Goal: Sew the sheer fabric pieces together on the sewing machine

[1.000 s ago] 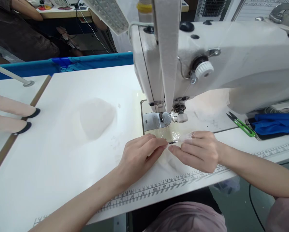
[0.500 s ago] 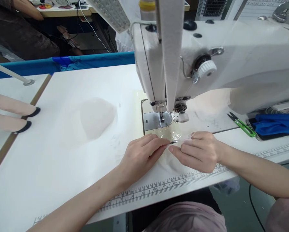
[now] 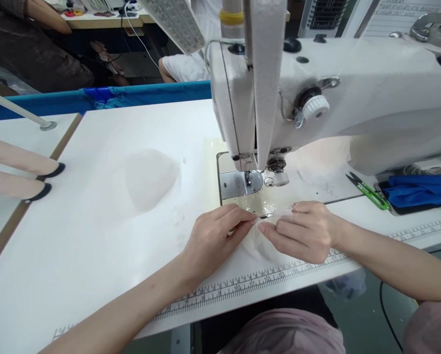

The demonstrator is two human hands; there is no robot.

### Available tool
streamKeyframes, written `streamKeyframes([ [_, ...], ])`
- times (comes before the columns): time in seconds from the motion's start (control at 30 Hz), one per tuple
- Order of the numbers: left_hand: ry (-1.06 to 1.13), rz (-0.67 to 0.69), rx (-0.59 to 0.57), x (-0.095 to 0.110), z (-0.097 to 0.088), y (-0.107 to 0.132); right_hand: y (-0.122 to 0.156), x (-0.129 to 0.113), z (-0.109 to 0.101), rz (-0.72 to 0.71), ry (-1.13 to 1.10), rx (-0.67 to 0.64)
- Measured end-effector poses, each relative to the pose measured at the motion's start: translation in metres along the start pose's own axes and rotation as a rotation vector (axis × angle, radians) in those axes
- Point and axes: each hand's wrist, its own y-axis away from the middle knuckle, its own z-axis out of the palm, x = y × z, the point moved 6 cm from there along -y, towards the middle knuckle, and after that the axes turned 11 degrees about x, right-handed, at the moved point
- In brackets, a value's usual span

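- Pinching a small piece of sheer fabric, the left hand and the right hand are brought fingertip to fingertip just in front of the presser foot.
- Both grips are closed: thumb and forefinger of each hand are pressed together on the fabric's upper edge, and the other fingers are curled loosely.
- The fabric is laid flat on the table, short of the presser foot. Nothing is seen beneath the foot, so the piece is judged to be lined up and not yet fed in. No stitching can be made out on it.
- A tiny dark thing between the fingertips is too small to tell.
- To the right of the presser foot, well apart, green snips and blue cloth are seen.
- To the left of the presser foot, a second sheer mound is heaped.
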Motion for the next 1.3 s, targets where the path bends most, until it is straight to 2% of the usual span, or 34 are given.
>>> streamKeyframes([
  [0.13, 0.096, -0.144, -0.064, -0.002, 0.002, 0.000, 0.001, 0.002, -0.001, 0.033, -0.062, -0.024],
  [0.2, 0.174, -0.251, -0.134, -0.004, 0.006, 0.001, 0.002, 0.007, -0.001, 0.144, -0.152, -0.043],
  [0.27, 0.231, -0.347, -0.212, -0.008, 0.011, 0.003, 0.005, 0.016, 0.005, 0.364, -0.316, -0.104],
  [0.33, 0.192, -0.380, -0.239, -0.013, 0.016, 0.004, 0.015, 0.025, 0.017, 0.652, -0.486, -0.209],
  [0.43, -0.015, -0.277, -0.169, -0.020, 0.017, 0.002, 0.032, 0.035, 0.037, 0.984, -0.551, -0.346],
  [0.5, -0.129, -0.218, -0.134, -0.023, 0.019, 0.002, 0.039, 0.040, 0.045, 1.061, -0.494, -0.372],
  [0.63, -0.298, -0.112, -0.085, -0.024, 0.020, 0.002, 0.045, 0.046, 0.054, 1.066, -0.397, -0.357],
  [0.77, -0.444, 0.182, -0.008, -0.004, 0.016, 0.002, 0.045, 0.047, 0.057, 1.010, -0.285, -0.394],
  [0.83, -0.513, 0.320, -0.015, 0.008, 0.016, 0.006, 0.045, 0.047, 0.058, 0.980, -0.243, -0.404],
  [0.9, -0.576, 0.390, -0.056, 0.016, 0.017, 0.010, 0.044, 0.047, 0.058, 0.915, -0.191, -0.410],
  [1.03, -0.587, 0.354, -0.131, 0.016, 0.019, 0.013, 0.036, 0.041, 0.052, 0.614, 0.058, -0.417],
  [1.13, -0.536, 0.319, -0.147, 0.008, 0.020, 0.011, 0.023, 0.032, 0.038, 0.392, 0.175, -0.248],
  [1.2, -0.510, 0.289, -0.148, 0.001, 0.019, 0.007, 0.020, 0.029, 0.033, 0.358, 0.192, -0.198],
  [1.3, -0.511, 0.241, -0.158, -0.006, 0.020, 0.004, 0.026, 0.032, 0.040, 0.422, 0.202, -0.357],
])
